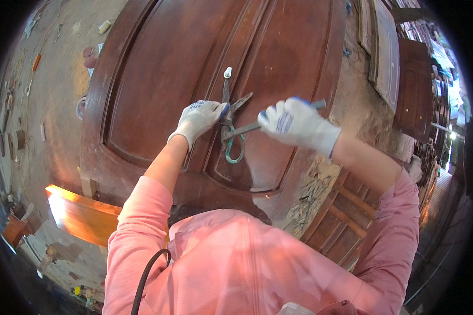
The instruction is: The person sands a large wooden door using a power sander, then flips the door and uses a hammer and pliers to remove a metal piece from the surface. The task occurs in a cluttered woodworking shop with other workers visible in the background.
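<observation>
My left hand (198, 119), in a white work glove, is closed around a pair of scissors (235, 153) with green handles. Their blades are spread apart and point away from me, above a brown wooden door panel (157, 79) lying flat. A small white piece (227, 72) is at the tip of the left blade. My right hand (293, 122), also gloved, grips the handle of a hammer (245, 128). The hammer's head is over the scissors, beside their handle loop; whether they touch I cannot tell.
An orange-brown board (84, 215) stands at the left near my elbow. Another panelled door (347, 210) lies at lower right. Wooden panels (386, 58) lean at the far right. Scraps and an orange tool (37, 62) lie on the floor at left.
</observation>
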Action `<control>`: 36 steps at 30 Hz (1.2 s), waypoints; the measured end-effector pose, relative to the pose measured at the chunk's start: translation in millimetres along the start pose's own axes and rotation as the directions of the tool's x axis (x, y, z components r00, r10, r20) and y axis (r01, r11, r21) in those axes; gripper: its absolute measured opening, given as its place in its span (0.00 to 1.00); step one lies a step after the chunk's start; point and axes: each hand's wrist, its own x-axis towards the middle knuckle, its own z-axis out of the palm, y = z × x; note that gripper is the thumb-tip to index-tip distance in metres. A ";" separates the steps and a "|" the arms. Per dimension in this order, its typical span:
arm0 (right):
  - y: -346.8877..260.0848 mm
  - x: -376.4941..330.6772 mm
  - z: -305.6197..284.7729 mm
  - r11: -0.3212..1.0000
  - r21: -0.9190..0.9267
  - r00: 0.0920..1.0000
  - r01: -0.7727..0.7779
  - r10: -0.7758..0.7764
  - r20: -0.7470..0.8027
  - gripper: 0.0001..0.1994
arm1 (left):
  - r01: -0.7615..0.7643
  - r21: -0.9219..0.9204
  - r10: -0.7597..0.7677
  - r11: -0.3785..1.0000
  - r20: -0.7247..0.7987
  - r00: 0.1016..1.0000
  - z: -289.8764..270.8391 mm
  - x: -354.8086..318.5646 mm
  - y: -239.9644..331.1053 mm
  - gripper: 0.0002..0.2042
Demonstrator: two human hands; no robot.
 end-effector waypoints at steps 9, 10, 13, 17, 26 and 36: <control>-8.1 -4.4 4.6 0.997 0.040 0.997 0.065 -0.064 -0.033 0.04 | 0.029 0.007 -0.029 1.000 -0.016 0.999 2.3 -4.3 2.5 0.24; -9.5 -5.5 2.1 0.986 0.065 0.987 0.152 -0.148 -0.063 0.05 | 0.020 0.008 -0.019 1.000 -0.024 1.000 4.3 -2.2 1.1 0.24; -3.0 -6.1 11.7 0.990 0.040 0.988 0.133 -0.130 -0.081 0.05 | 0.016 0.018 -0.015 1.000 -0.035 0.999 6.0 -1.8 -0.8 0.24; -5.4 -5.6 9.1 0.997 0.008 0.995 0.076 -0.075 -0.060 0.05 | 0.055 -0.015 -0.055 0.998 -0.007 0.998 -2.8 -6.0 7.7 0.24; 4.7 -11.8 21.4 1.000 0.028 0.993 -0.010 0.014 -0.114 0.08 | 0.061 -0.002 -0.061 0.998 -0.089 0.994 4.3 -6.7 8.9 0.24; -61.7 -56.6 45.0 0.906 0.253 0.882 -0.340 0.400 -0.249 0.12 | -0.015 0.153 0.063 0.988 -0.313 0.948 18.3 5.6 11.2 0.22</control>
